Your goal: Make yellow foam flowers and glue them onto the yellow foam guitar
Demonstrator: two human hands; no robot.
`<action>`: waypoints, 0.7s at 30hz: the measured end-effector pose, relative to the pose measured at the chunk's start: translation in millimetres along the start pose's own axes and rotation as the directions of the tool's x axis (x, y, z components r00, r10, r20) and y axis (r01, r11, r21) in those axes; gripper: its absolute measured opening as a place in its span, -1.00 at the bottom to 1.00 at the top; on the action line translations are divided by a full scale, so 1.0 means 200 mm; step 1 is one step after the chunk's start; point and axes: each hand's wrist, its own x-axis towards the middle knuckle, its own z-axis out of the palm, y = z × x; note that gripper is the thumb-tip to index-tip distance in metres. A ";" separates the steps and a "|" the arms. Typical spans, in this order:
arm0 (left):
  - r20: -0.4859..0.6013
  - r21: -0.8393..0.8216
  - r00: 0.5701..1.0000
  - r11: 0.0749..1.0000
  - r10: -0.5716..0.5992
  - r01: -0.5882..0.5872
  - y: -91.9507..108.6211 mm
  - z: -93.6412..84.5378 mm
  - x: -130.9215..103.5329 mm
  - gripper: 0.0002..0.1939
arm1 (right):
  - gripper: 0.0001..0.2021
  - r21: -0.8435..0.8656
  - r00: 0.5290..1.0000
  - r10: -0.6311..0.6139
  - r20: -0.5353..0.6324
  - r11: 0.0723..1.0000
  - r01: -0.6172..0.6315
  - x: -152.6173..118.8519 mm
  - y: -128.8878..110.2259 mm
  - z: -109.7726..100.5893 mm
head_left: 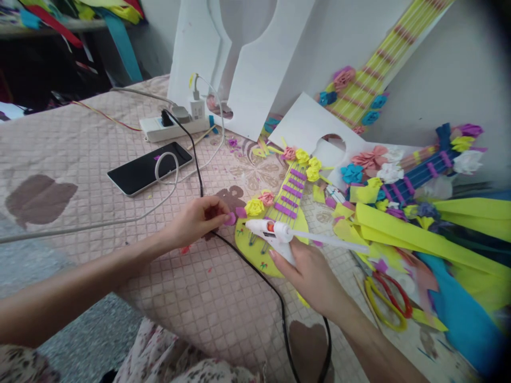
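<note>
Between the thumb and fingers of my left hand [202,221] is a small purple paper piece [230,218]. My right hand [307,266] is wrapped round the handle of a white glue gun [275,232], whose tip points left over the body of a small yellow paper guitar [269,261]. The guitar lies flat with purple bars and strings on its neck. Yellow and pink paper flowers [254,207] sit at its upper left edge, and more yellow flowers [313,169] are at the top of the neck.
A phone [149,168] and a power strip [175,127] lie at the back left. A black cable [255,266] crosses in front of the guitar. Scissors [385,300] and yellow paper strips [419,234] are at the right, near a blue guitar [419,178]. White boards [263,69] stand behind.
</note>
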 end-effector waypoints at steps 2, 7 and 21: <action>0.003 -0.013 1.000 1.000 -0.021 0.021 0.00 0.00 0.00 -0.78 | -0.65 -0.003 1.000 -0.003 -0.011 1.000 0.003 0.00 0.01 0.01; 0.021 -0.032 0.999 0.999 -0.033 0.033 -0.01 0.00 0.02 -0.76 | -0.66 -0.002 1.000 -0.004 -0.015 1.000 0.004 -0.01 0.01 0.02; -0.015 0.059 1.000 0.998 -0.019 0.020 0.02 0.02 0.03 -0.88 | -0.71 0.262 0.998 0.031 -0.047 0.965 -0.018 -0.09 0.04 0.00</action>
